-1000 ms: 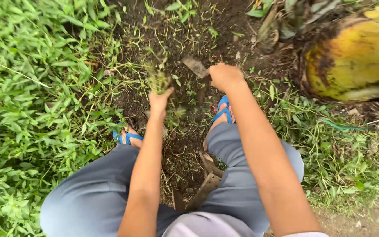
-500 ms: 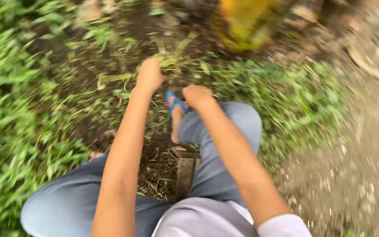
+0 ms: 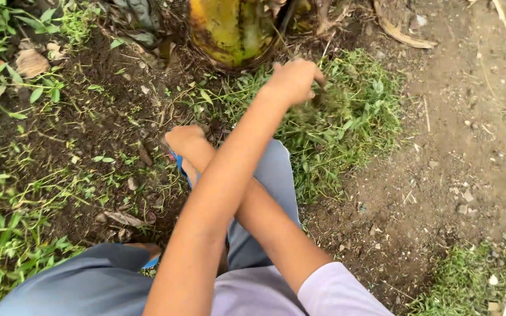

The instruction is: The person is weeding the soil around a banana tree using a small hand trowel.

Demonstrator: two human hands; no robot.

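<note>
My left arm crosses over my right arm and reaches to the right. My left hand (image 3: 293, 79) hangs over a patch of grass (image 3: 352, 131), its fingers curled on a blurred clump of pulled weeds (image 3: 325, 96). My right hand (image 3: 184, 138) is a closed fist low over the dark soil (image 3: 106, 117), just beyond my blue sandal (image 3: 178, 162). The hand tool it gripped a second ago is hidden under the fist now. My knees in grey trousers (image 3: 273, 169) fill the bottom of the view.
A thick yellow-green plant trunk base (image 3: 229, 29) stands just beyond my hands. Bare brown earth with small stones (image 3: 469, 152) lies to the right. Leafy weeds (image 3: 1, 234) cover the left edge, with dry leaves (image 3: 121, 217) scattered on the soil.
My left hand pulled a clump of weeds from the soil and swung it right across my right arm. The view turned right, so the trunk now sits at top centre.
</note>
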